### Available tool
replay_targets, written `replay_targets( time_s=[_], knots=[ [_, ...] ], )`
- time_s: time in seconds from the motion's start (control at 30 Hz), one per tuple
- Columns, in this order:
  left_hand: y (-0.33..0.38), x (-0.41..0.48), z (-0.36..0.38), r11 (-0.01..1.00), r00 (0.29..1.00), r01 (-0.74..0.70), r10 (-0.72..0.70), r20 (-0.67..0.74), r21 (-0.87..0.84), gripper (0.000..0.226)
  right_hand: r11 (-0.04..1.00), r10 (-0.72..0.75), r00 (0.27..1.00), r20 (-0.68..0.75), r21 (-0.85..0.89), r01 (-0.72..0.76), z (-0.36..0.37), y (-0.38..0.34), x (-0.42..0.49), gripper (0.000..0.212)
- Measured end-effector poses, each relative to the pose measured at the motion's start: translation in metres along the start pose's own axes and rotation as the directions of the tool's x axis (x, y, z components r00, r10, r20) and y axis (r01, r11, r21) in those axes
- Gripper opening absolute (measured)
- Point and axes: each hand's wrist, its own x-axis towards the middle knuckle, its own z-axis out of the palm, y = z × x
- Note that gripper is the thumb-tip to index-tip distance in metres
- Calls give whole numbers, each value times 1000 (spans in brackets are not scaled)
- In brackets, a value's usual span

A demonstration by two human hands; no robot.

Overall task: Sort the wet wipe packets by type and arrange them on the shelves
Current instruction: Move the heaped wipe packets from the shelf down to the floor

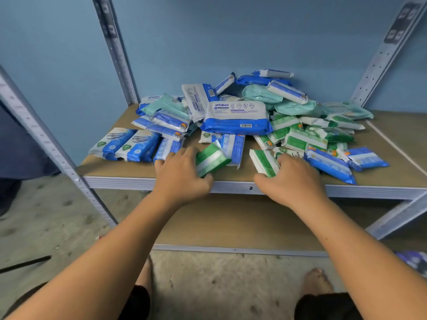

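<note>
A heap of wet wipe packets lies on the brown shelf board: blue-and-white ones, green-and-white ones and pale teal ones, with a large blue antabax packet on top in the middle. My left hand grips a small green-and-white packet at the shelf's front edge. My right hand grips another green-and-white packet just to the right of it. Two blue packets lie side by side at the front left.
Grey perforated metal posts frame the shelf against a blue wall. A lower shelf board sits below. The concrete floor and my bare feet show underneath. Something purple lies at the far right of the floor.
</note>
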Motion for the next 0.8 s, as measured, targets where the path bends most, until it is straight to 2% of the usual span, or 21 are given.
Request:
replay_targets(
  time_s=[0.13, 0.2, 0.27, 0.33, 0.43, 0.57, 0.7, 0.8],
  knots=[
    [-1, -50, 13, 996, 992, -88, 88, 90, -1, 59, 990, 0, 1000, 21, 141, -3, 9, 19, -44, 42],
    [-3, -67, 35, 990, 981, -134, 126, 147, 49, 55, 990, 0, 1000, 5, 138, -1, 34, 32, -62, 42],
    [-11, -78, 63, 985, 969, -140, 114, 219, 105, 51, 995, 0, 999, 53, 101, -5, 68, 47, -75, 43],
    [-24, -88, 97, 987, 957, -83, 39, 289, 139, 48, 999, 25, 986, 163, 41, -33, 104, 60, -85, 45],
    [-45, -110, 149, 990, 918, 88, -122, 377, 108, 52, 996, 84, 950, 301, -48, -73, 158, 81, -97, 49],
    [-63, -151, 216, 961, 813, 263, -269, 517, 87, 51, 992, 117, 859, 498, -92, -81, 223, 107, -107, 59],
    [-81, -180, 271, 939, 708, 281, -341, 619, 196, 56, 987, 158, 785, 599, -91, -129, 283, 122, -111, 57],
    [-92, -188, 300, 920, 658, 297, -391, 643, 255, 55, 979, 201, 729, 655, -109, -171, 332, 130, -112, 60]
  ],
)
